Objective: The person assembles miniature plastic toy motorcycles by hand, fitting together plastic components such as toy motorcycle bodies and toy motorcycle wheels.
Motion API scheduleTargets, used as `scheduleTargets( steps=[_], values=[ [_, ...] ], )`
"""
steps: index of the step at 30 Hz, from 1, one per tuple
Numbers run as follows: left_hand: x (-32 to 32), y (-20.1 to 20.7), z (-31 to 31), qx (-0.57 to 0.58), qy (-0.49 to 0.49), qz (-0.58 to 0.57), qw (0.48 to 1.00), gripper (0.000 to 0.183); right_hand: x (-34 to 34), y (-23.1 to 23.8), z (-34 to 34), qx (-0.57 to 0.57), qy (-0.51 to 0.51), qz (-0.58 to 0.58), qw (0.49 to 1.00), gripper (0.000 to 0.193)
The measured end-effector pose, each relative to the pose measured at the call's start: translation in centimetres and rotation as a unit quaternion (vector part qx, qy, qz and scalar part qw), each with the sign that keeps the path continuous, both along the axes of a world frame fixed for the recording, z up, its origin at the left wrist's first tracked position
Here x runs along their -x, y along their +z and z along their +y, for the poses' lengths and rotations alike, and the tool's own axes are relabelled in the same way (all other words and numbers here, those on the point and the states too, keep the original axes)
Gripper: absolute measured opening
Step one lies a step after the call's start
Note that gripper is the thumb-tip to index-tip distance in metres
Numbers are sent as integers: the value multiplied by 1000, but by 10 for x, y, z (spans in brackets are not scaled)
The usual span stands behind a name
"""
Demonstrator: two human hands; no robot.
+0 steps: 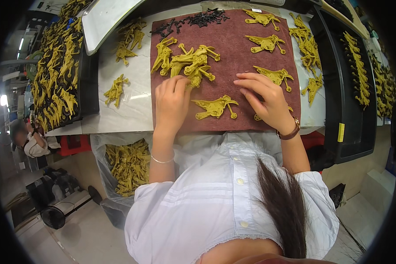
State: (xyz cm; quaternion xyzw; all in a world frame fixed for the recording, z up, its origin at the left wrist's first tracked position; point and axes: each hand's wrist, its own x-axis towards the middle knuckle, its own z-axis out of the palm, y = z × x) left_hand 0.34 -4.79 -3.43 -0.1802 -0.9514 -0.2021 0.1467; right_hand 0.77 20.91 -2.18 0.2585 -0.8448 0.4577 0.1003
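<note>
My left hand (174, 101) reaches to the near edge of a heap of yellow plastic parts (197, 59) on the dark red mat (233, 48). Its fingers are closed together at a yellow plastic part (194, 80) there; the fingertips are partly hidden. My right hand (265, 96) hovers over the right side of the mat, fingers and thumb apart, with nothing in it. Between the hands lies a flat, bird-shaped yellow part (214, 107). Another such part (275, 75) lies just beyond my right hand, and one more is partly covered beneath it.
Small black pieces (207, 17) are piled at the mat's far edge. Yellow parts fill a black tray (89, 88) on the left; a long black tray (350, 136) stands right. Loose yellow parts (115, 90) flank the mat. A clear bag (102, 165) of yellow parts sits below the table edge.
</note>
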Motion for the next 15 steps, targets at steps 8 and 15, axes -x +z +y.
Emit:
scheduleTargets(
  steps=[8, 15],
  values=[
    [-3, 2, -14, -81, 72, -49, 993, 14, 9, -2, -5, 41, 22, -19, 999, 20],
    [-7, 16, -20, -195, -15, -77, 978, 9, 15, 1, -17, 61, -2, -30, 998, 20]
  ],
)
